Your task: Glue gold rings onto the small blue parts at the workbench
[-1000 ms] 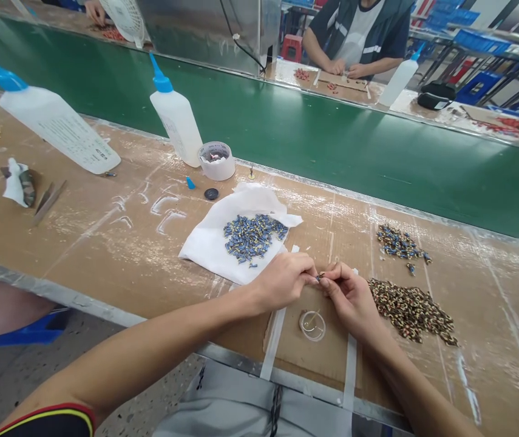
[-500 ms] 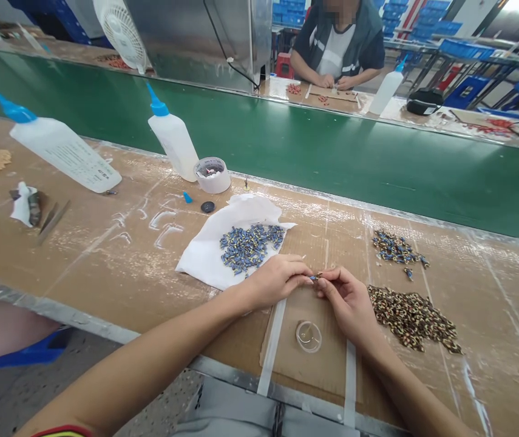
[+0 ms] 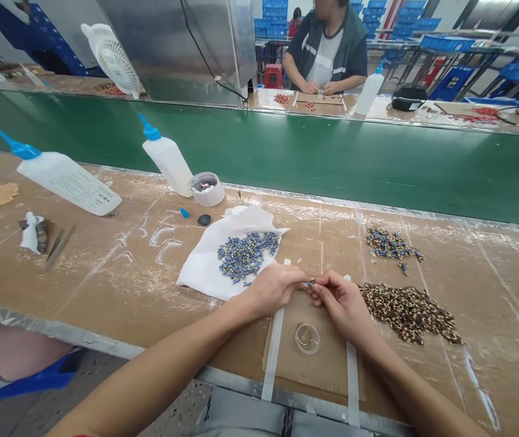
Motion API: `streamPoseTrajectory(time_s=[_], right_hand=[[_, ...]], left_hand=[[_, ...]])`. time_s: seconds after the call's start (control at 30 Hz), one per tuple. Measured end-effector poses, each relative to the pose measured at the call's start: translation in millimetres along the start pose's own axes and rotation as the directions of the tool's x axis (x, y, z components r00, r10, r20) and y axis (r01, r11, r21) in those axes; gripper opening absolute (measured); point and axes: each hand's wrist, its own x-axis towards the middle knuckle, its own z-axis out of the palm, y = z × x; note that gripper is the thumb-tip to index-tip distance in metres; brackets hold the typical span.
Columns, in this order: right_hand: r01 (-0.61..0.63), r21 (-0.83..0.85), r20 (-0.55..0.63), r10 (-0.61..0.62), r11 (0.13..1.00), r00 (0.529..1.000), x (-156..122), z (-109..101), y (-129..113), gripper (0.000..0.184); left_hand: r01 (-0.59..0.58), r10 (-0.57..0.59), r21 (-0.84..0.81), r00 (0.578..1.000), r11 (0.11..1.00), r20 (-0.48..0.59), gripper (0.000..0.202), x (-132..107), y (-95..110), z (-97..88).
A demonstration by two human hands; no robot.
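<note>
Between the fingertips of my left hand (image 3: 280,285) and my right hand (image 3: 339,300) is a small blue-and-yellow piece (image 3: 309,283); both hands pinch it over a taped cardboard mat (image 3: 318,376). Its exact shape is too small to make out. Left of my left hand, a heap of small blue-and-yellow pieces (image 3: 243,256) lies on a white cloth (image 3: 200,267). Beside my right hand spreads a pile of small dark brown-and-yellow pieces (image 3: 411,312). Behind that pile sits a smaller group of joined blue and dark pieces (image 3: 389,244). A clear round dish (image 3: 307,338) stands just below my hands.
Two white squeeze bottles (image 3: 70,182) with blue nozzles, a tape roll (image 3: 207,189) holding bits, a black cap (image 3: 204,220) and tweezers (image 3: 60,246) are on the left. A green belt (image 3: 286,155) runs across behind. Beyond it a co-worker (image 3: 325,54) sits handling small parts.
The camera view has tilted up slightly, so the scene sits lower. Both my hands stay together at the small piece, with a slight shift of the fingers.
</note>
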Motion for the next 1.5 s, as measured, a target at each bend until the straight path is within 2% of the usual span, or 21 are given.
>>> streamPoseTrajectory(time_s=[0.13,0.4,0.57,0.7,0.77,0.83,0.93,1.03,1.2,1.4,1.5], right_hand=[[0.034,-0.1,0.037,-0.03,0.994,0.999,-3,1,3,0.024],[0.091,-0.277,0.029,-0.087,0.956,0.996,-6,0,5,0.015],[0.07,-0.201,0.032,-0.065,0.977,0.997,-4,1,3,0.018],[0.001,-0.089,0.127,0.01,0.996,0.992,-1,-5,0,0.021],[-0.022,-0.049,0.191,0.031,0.999,0.981,1,-8,-3,0.019],[-0.022,-0.024,0.235,0.028,0.999,0.972,1,-11,-6,0.023],[0.005,0.001,0.256,-0.005,1.0,0.967,0,-13,-9,0.033],[0.037,0.015,0.269,-0.04,0.999,0.962,-1,-13,-10,0.037],[0.045,-0.022,0.301,-0.036,0.999,0.953,-2,-13,-10,0.029],[0.02,-0.015,0.271,-0.015,1.0,0.962,0,-12,-10,0.021],[-0.017,0.0,0.247,0.016,1.0,0.969,0,-11,-9,0.018]], left_hand=[[-0.008,0.007,0.045,1.0,0.999,0.03,0.021,0,1,5.0],[0.029,-0.032,0.086,0.999,0.996,0.035,0.019,0,9,8.1],[0.026,-0.028,0.082,0.999,0.996,0.016,0.018,-2,10,5.3],[0.029,-0.03,0.021,0.998,0.999,0.054,0.017,-1,7,-2.3],[0.053,-0.048,-0.047,0.994,0.998,0.097,0.021,0,5,-6.8],[0.088,-0.068,-0.143,0.988,0.986,0.139,0.025,0,5,-11.2],[0.138,-0.088,-0.279,0.979,0.95,0.184,0.026,0,7,-16.9],[0.17,-0.095,-0.345,0.97,0.923,0.224,0.027,-1,9,-20.0],[0.227,-0.12,-0.381,0.951,0.896,0.285,0.032,-3,7,-19.8],[0.28,-0.127,-0.415,0.925,0.866,0.359,0.036,-2,8,-22.6],[0.273,-0.123,-0.398,0.924,0.876,0.363,0.038,-1,11,-24.7]])
